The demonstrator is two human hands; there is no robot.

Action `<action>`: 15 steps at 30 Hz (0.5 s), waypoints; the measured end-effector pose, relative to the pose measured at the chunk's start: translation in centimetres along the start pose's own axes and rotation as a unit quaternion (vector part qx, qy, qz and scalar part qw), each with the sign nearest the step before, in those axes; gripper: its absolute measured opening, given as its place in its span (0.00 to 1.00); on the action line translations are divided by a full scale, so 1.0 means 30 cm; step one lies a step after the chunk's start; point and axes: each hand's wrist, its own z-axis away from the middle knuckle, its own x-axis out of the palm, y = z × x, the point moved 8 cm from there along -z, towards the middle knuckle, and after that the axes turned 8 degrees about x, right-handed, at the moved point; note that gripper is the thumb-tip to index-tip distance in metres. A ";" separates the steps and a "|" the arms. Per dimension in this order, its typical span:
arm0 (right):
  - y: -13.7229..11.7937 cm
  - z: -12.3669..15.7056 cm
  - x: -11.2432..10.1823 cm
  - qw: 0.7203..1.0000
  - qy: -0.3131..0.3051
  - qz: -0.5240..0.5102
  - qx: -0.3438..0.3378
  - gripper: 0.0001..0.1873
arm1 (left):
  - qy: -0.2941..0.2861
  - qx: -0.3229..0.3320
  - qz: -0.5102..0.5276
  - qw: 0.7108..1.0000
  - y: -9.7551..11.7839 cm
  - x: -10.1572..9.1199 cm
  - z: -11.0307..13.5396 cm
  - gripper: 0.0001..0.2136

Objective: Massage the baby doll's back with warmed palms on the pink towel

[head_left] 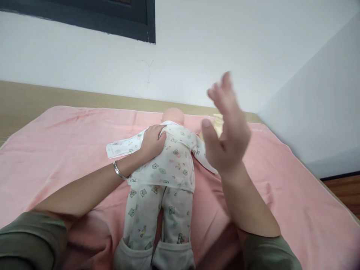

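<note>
A baby doll (177, 150) lies lengthwise on a pink blanket (84, 157), head away from me; its face does not show. It wears a white printed top and matching trousers with turned-up cuffs. My left hand (153, 141) lies flat on the doll's upper body by the shoulder, thumb apart from the fingers. Raised above the doll's other arm is my right hand (229, 138), open, holding nothing and slightly blurred. Its fingers point up and its thumb stands away from them. Partly hidden behind that hand is a pale yellow object (218, 123), perhaps a pump bottle.
The blanket covers most of a wooden-coloured surface (17, 97), whose bare edge runs along the back. Behind it rises a white wall (197, 48) with a dark frame (126, 22) at upper left. Another wall stands at the right, above a reddish-brown floor (344, 193).
</note>
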 end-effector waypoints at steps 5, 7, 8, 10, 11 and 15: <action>0.083 -0.022 -0.244 0.987 0.150 -0.020 0.050 0.31 | -0.080 -0.006 -0.051 0.995 0.018 0.005 -0.010 0.25; 0.170 -0.032 -0.281 0.984 0.161 0.013 0.071 0.32 | -0.108 -0.019 -0.061 0.992 0.040 -0.015 -0.020 0.26; 0.217 -0.039 -0.283 0.984 0.154 0.035 0.077 0.32 | -0.111 -0.020 -0.061 0.992 0.062 -0.034 -0.028 0.27; 0.311 -0.057 -0.258 0.986 0.124 0.061 0.088 0.31 | -0.097 -0.004 -0.038 0.995 0.135 -0.077 -0.053 0.30; 0.353 -0.066 -0.235 0.987 0.105 0.067 0.100 0.30 | -0.087 0.012 -0.008 0.996 0.183 -0.094 -0.068 0.33; 0.452 -0.085 -0.098 0.982 0.001 0.098 0.163 0.29 | -0.103 -0.007 0.228 0.968 0.347 -0.075 -0.141 0.33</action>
